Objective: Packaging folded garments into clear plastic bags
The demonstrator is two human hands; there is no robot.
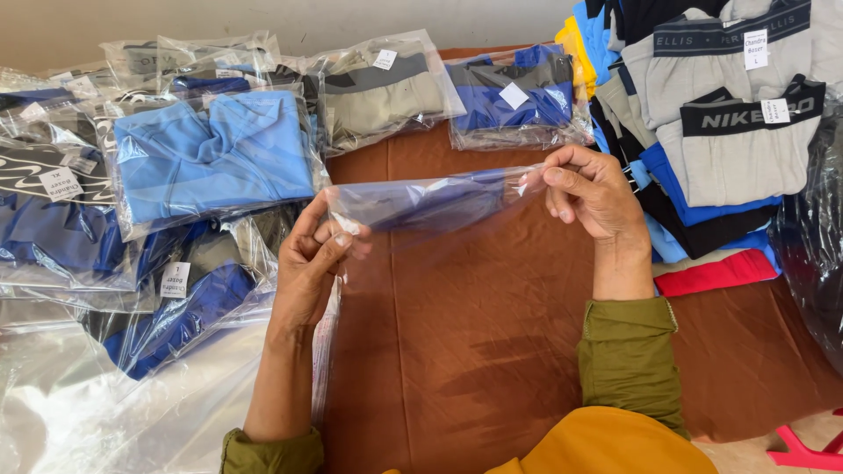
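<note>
Evidently stretched for opening, the empty clear plastic bag (430, 204) is pinched at opposite ends by left hand (312, 263) and right hand (593, 191) above the brown tabletop (457, 351).

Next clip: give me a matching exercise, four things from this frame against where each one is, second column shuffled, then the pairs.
Things:
1. clear plastic bag
2. light blue packed garment
3. stack of unpacked underwear
4. red garment

Places:
A. bottom of the pile at right
B. stretched between the left hand and right hand
C. far right of the brown cloth
D. left, in a bag, beyond the left hand

Pairs: 1-B, 2-D, 3-C, 4-A
</note>
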